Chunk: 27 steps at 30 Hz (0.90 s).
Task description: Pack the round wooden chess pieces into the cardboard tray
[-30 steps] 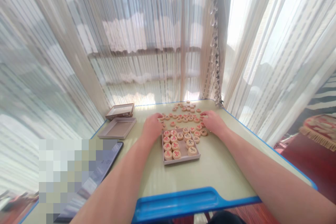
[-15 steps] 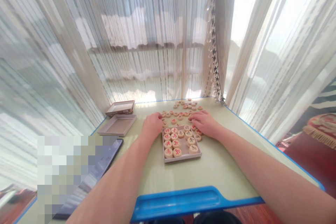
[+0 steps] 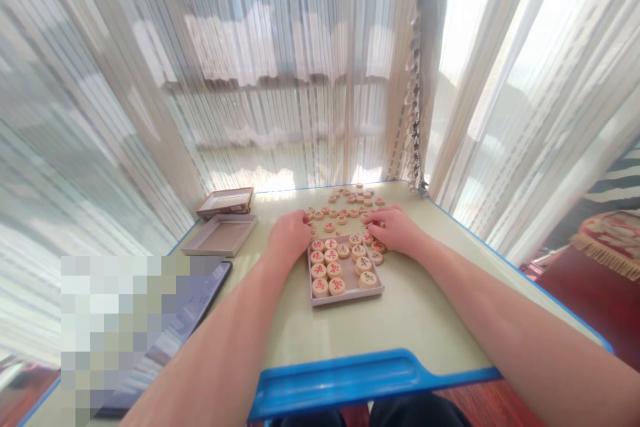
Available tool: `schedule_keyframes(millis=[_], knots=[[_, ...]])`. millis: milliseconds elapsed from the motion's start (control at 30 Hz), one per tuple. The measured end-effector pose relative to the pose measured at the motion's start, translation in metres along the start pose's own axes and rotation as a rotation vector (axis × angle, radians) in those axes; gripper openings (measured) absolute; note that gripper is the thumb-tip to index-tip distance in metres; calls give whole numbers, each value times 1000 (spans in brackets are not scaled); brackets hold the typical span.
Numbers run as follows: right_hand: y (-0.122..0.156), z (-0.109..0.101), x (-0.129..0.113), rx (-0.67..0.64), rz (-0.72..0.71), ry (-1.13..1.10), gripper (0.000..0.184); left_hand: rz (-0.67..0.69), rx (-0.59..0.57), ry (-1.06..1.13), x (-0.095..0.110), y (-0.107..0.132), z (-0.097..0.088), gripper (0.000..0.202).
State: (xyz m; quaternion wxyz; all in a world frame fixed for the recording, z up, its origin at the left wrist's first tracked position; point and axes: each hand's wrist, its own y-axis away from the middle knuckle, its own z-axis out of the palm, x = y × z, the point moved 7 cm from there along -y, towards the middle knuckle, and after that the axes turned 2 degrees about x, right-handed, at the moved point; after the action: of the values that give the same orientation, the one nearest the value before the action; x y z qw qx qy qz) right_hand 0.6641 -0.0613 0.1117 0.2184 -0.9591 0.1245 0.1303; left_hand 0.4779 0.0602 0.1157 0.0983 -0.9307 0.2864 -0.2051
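Fingers [image 3: 379,216] of left hand [image 3: 290,235], right hand [image 3: 396,227] | cannot tell if clamped | 13 discs [image 3: 333,269] in 1 tray [image 3: 349,277]

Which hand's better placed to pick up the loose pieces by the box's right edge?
Probably your right hand: it's just beside those loose pieces. Your left hand is across the box, by its far left corner.

Both bare forearms reach forward from the lower corners, the left forearm [image 3: 225,333] and the right forearm [image 3: 495,307] slanting inward. The left hand [image 3: 291,237] is turned inward, its fingers bent and partly hidden behind it. The right hand [image 3: 393,228] lies low, palm down, fingers pointing left, slightly bent. The hands are apart, about level.
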Motion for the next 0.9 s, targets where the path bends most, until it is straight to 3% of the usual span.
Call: schedule_keyframes(millis=[333, 533, 700, 800, 900], knots=[[1, -2, 4, -47, 63, 82, 28, 31, 5, -41, 5, 1, -1, 30], [7, -5, -8, -93, -75, -12, 29, 30, -4, -56, 8, 3, -1, 30], [5, -3, -2, -75, -16, -21, 29, 6, -16, -57, 7, 2, 0, 30], [5, -2, -4, -65, -65, -46, 40, 12, -18, -66, 7, 1, 0, 29], [5, 1, -8, -91, -136, -63, 38, 15, -28, -72, 7, 1, 1, 29]])
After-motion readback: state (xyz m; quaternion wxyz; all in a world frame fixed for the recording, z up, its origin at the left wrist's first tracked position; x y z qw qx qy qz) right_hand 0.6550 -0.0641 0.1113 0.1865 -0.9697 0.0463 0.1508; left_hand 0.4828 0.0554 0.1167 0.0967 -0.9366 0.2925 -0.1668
